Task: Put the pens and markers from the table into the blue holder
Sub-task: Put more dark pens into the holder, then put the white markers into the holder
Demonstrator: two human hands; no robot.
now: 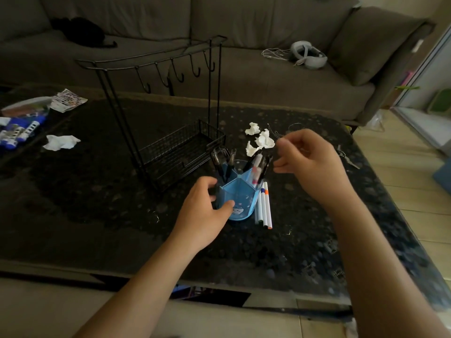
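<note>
The blue holder [240, 195] stands mid-table with several dark pens [223, 164] and a pink-and-white pen [255, 173] upright in its compartments. My left hand [202, 211] wraps around the holder's left side. Three white markers [264, 207] with blue and orange caps lie flat on the table against the holder's right side. My right hand [310, 162] hovers above and to the right of the holder, fingers loosely apart, with nothing in it.
A black wire rack [170, 132] with hooks stands behind the holder. Crumpled white tissues [260, 140] lie behind it, another tissue [61, 142] at the left. Packets and blue tubes [22, 128] sit far left. A grey sofa [244, 57] lies beyond the dark table [97, 191].
</note>
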